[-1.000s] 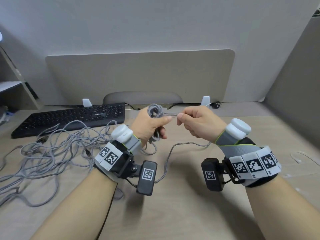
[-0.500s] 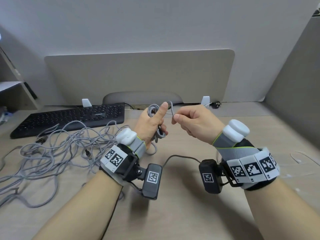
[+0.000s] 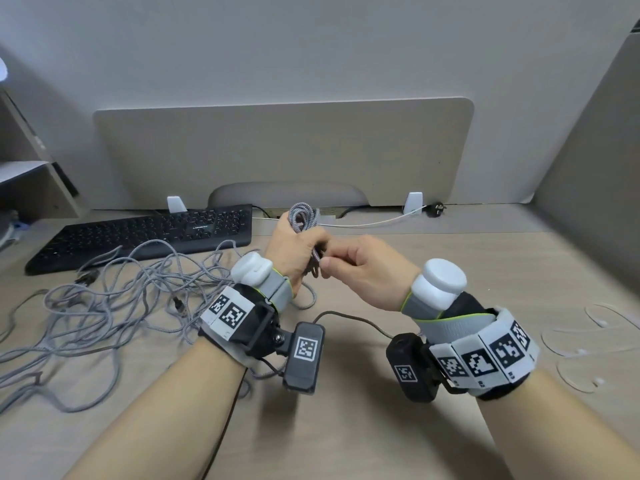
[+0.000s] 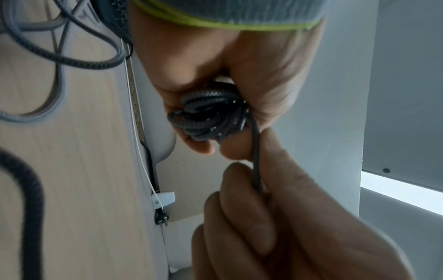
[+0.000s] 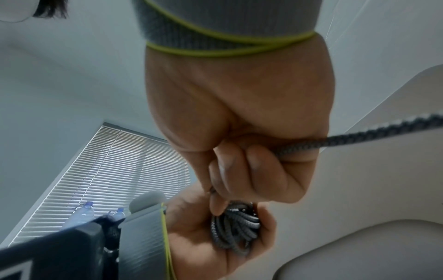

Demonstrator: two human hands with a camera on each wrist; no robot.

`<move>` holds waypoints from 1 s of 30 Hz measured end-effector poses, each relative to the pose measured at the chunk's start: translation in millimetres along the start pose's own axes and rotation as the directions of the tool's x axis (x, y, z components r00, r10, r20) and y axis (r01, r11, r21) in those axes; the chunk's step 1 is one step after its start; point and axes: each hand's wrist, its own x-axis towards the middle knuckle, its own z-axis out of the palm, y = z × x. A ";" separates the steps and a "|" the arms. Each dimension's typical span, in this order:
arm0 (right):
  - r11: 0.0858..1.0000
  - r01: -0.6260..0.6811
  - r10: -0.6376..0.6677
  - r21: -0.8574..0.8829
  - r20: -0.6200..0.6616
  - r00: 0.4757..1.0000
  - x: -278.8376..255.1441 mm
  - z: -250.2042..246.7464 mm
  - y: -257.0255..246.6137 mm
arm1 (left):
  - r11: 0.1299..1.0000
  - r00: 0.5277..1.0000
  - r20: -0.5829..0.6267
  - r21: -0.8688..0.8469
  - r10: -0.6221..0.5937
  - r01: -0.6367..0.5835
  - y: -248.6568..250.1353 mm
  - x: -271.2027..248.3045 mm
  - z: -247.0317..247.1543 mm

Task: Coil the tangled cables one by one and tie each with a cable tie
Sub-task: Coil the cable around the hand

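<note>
My left hand (image 3: 294, 251) grips a small coil of grey braided cable (image 3: 304, 216), whose loops stick out above the fist. The coil (image 4: 210, 117) sits bunched between the curled fingers and thumb. My right hand (image 3: 349, 268) is pressed close against the left and pinches the free strand (image 4: 256, 151) of the same cable just below the coil. In the right wrist view the strand (image 5: 359, 136) runs through the closed right fingers and out to the side, with the coil (image 5: 235, 227) just beyond them.
A loose tangle of grey cables (image 3: 104, 299) lies on the desk at the left, in front of a black keyboard (image 3: 145, 233). Thin white cable ties (image 3: 588, 337) lie at the right. A white cord (image 3: 374, 221) and a black plug (image 3: 436, 206) lie by the back panel.
My right hand has moved left and down with the strand, from beside the top of the coil to right against the left fist. The slack between the hands is gone.
</note>
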 end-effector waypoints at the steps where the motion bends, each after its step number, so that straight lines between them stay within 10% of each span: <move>1: 1.000 -0.014 0.014 0.018 -0.011 1.000 0.0 -1.1 1.3 | 1.000 1.000 -0.021 -0.005 0.014 -0.014 1.7 1.6 -1.6; 11: 0.976 -0.195 0.196 0.097 -0.001 0.981 -0.5 -24.4 33.8 | 0.968 0.968 -0.224 -0.192 0.117 -0.162 29.3 28.8 -47.9; 19: 0.976 -0.208 0.211 0.061 -0.045 0.976 1.9 -24.1 35.7 | 0.989 0.961 0.275 0.141 0.003 -0.043 26.2 2.6 -22.4; 30: 0.970 -0.170 0.202 0.175 -0.184 0.962 7.0 -23.1 38.7 | 0.966 0.887 0.425 0.246 -0.181 0.079 12.5 -25.0 8.0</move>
